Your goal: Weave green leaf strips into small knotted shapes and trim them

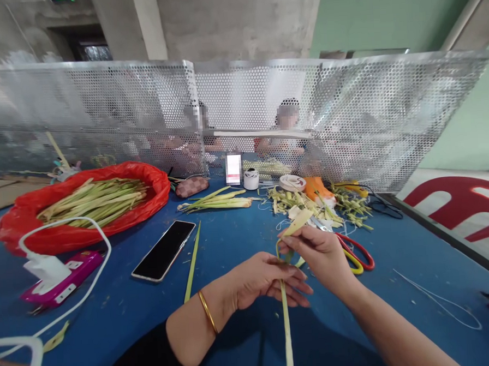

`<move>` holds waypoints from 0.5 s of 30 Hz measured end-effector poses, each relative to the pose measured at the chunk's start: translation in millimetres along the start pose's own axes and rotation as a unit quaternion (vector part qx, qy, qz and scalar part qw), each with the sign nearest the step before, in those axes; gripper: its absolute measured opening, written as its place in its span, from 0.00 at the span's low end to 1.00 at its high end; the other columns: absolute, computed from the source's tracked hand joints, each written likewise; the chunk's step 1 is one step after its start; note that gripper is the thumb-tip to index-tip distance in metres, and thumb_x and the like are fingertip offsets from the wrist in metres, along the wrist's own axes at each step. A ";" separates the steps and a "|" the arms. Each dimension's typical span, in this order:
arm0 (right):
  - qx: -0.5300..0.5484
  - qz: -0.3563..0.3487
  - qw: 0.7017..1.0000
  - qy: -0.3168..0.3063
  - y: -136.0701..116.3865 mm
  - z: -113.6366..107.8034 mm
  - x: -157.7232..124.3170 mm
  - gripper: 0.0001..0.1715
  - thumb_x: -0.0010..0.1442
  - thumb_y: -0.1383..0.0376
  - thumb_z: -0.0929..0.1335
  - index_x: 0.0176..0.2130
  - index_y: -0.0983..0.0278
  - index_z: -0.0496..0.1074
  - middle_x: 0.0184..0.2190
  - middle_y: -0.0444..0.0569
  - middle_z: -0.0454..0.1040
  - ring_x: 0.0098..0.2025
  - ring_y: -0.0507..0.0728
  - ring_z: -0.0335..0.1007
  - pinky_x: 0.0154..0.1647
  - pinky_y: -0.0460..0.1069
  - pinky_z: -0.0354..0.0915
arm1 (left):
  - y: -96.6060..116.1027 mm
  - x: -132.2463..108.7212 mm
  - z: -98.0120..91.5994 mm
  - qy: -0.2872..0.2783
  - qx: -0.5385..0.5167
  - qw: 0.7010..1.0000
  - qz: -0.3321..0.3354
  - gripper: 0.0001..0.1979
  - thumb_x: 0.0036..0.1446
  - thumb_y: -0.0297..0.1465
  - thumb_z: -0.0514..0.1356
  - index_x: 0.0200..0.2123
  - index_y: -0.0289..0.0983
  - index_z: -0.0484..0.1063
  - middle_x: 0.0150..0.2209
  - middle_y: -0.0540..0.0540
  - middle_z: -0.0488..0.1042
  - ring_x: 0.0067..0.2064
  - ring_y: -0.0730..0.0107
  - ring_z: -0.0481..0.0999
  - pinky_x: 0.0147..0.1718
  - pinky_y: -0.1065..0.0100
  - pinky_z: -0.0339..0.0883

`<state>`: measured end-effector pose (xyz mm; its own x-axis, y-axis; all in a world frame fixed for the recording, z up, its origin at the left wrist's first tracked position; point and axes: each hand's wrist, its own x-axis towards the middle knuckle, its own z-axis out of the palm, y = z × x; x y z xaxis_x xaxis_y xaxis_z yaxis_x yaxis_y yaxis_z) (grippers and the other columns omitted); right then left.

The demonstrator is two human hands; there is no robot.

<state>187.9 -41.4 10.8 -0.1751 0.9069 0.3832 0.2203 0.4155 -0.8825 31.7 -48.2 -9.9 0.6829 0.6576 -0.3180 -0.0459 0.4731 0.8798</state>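
Note:
A long pale green leaf strip (pixel 287 325) hangs down in front of me, its upper part bent over between my hands. My left hand (pixel 270 282), with a gold bangle at the wrist, pinches the strip between thumb and forefinger while the other fingers stretch out beneath. Just above and to the right, my right hand (pixel 316 250) grips the folded end with thumb and fingertips. A broad pale leaf tip sticks up from that grip. Scissors (pixel 361 256) with red and yellow handles lie beside my right hand, partly hidden behind it.
On the blue table (pixel 244 341) lie a phone (pixel 165 251), a purple power strip (pixel 65 280) and a red bag (pixel 154 177) of leaf strips. Leaf scraps (pixel 307 204), a tape roll (pixel 292 182) and loose thread (pixel 443 303) lie rightward. A perforated metal screen (pixel 256 89) stands behind; people sit beyond.

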 end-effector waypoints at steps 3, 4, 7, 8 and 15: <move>-0.009 0.022 1.000 -0.008 5.9 4.1 1.2 0.12 0.58 0.59 0.68 0.32 0.65 0.77 0.28 0.50 0.80 0.31 0.57 0.76 0.33 0.49 0.71 | -0.2 1.4 2.3 -0.006 -0.009 1.000 -0.006 0.12 0.54 0.34 0.61 0.35 0.29 0.78 0.37 0.35 0.79 0.33 0.62 0.80 0.36 0.65 0.71; -0.021 0.010 1.000 -0.017 6.8 4.1 1.5 0.12 0.59 0.60 0.67 0.35 0.64 0.77 0.31 0.50 0.80 0.33 0.58 0.77 0.35 0.50 0.71 | 1.0 1.3 3.1 -0.006 -0.016 1.000 -0.004 0.13 0.55 0.34 0.60 0.34 0.29 0.78 0.37 0.35 0.79 0.34 0.62 0.80 0.35 0.65 0.71; -0.114 -0.082 0.990 0.011 4.7 0.6 0.8 0.13 0.60 0.63 0.65 0.44 0.62 0.75 0.39 0.51 0.80 0.41 0.59 0.75 0.44 0.53 0.69 | 7.1 0.9 3.7 0.036 -0.068 0.997 0.022 0.14 0.59 0.34 0.57 0.34 0.28 0.77 0.36 0.34 0.79 0.34 0.61 0.80 0.35 0.66 0.72; -0.155 -0.115 0.980 0.042 2.5 -0.7 -0.1 0.12 0.61 0.63 0.65 0.43 0.62 0.75 0.39 0.51 0.79 0.42 0.59 0.74 0.45 0.53 0.68 | 9.3 1.1 3.0 0.063 -0.094 0.993 0.038 0.14 0.59 0.34 0.56 0.35 0.28 0.76 0.36 0.34 0.79 0.35 0.62 0.80 0.36 0.65 0.72; -0.014 0.135 0.982 -0.131 -9.2 14.0 -10.4 0.20 0.59 0.51 0.66 0.26 0.64 0.70 0.20 0.46 0.74 0.23 0.52 0.70 0.24 0.45 0.65 | 15.9 3.4 -4.7 0.205 -0.159 0.945 0.197 0.14 0.62 0.34 0.55 0.41 0.29 0.75 0.46 0.33 0.77 0.44 0.59 0.78 0.47 0.62 0.70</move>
<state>174.2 -55.6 11.1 -0.3464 0.9368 0.0491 0.3180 0.1665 -0.9334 29.9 -35.7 1.3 0.2292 0.9610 -0.1551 -0.5001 0.2529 0.8282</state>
